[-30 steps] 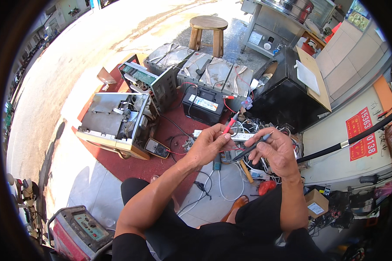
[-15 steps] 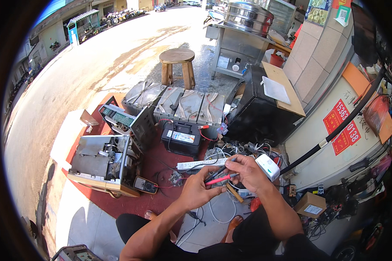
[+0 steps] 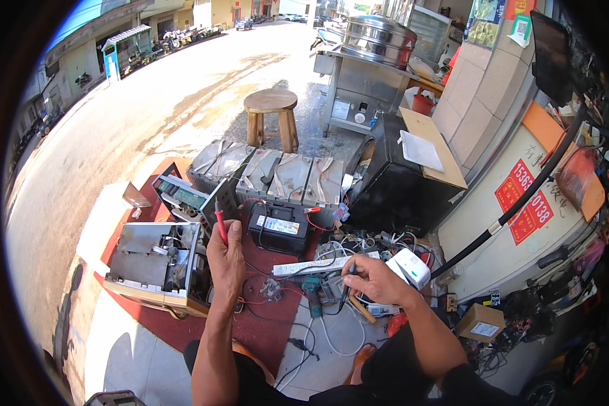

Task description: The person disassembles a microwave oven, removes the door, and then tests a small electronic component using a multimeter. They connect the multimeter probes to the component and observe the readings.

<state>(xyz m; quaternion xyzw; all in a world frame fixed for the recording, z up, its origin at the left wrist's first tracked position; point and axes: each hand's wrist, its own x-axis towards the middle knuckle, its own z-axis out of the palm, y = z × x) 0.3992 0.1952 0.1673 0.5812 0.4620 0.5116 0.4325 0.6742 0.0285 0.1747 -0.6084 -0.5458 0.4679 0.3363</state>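
My left hand (image 3: 226,264) is raised upright, closed round a red test probe (image 3: 220,222) whose tip points up. It is beside the opened metal-cased device (image 3: 139,252) and in front of a unit with a green circuit board (image 3: 186,193). Further right, my right hand (image 3: 379,281) pinches a thin black test probe (image 3: 346,289), slanting downward. Beneath that hand lie a teal power tool (image 3: 312,292) and a white power strip (image 3: 298,268). A black battery (image 3: 277,227) stands beyond my hands. The multimeter is mostly hidden behind my left forearm.
Several grey batteries (image 3: 291,177) stand in a row behind the black one. A wooden stool (image 3: 271,101) is farther off. To the right are a large black box (image 3: 386,183), tangled cables (image 3: 379,241), a white adapter (image 3: 411,266) and a small cardboard box (image 3: 480,321).
My hands have separated. The left has swung left and up with the red probe; the right has dropped slightly with the black probe. The teal tool has come into view.
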